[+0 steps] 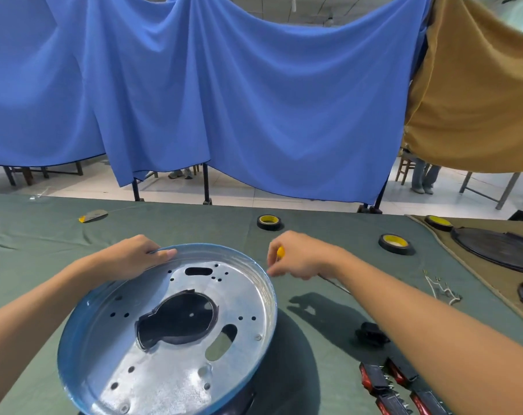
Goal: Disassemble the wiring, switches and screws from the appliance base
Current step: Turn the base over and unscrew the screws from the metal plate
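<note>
Green cloth table (194,223), blue curtain (254,100) behind. I log:
- Left hand (134,257): grips the far rim of the one appliance base (176,363), front centre.
- Right hand (299,259): curled round one yellow-handled screwdriver (280,252), its shaft mostly hidden by the forearm.
- Tape rolls (268,222): three.
- Red switches (374,380): partly covered and cropped, so I cannot count them.

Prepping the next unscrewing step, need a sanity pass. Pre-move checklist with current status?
1. Base steadied: left hand grips the appliance base rim. Ok.
2. Tool ready: right hand holds the yellow-handled screwdriver. Ok.
3. Tip on a screw: screwdriver is outside the rim. Not ok.
4. Screws remaining: small round head near the oval slot, screw or rivet unclear. Cannot tell.
5. Wiring out: none seen inside base; loose wires lie on the cloth. Ok.
6. Switches parked: red switches on the cloth, apart from base. Ok.
</note>
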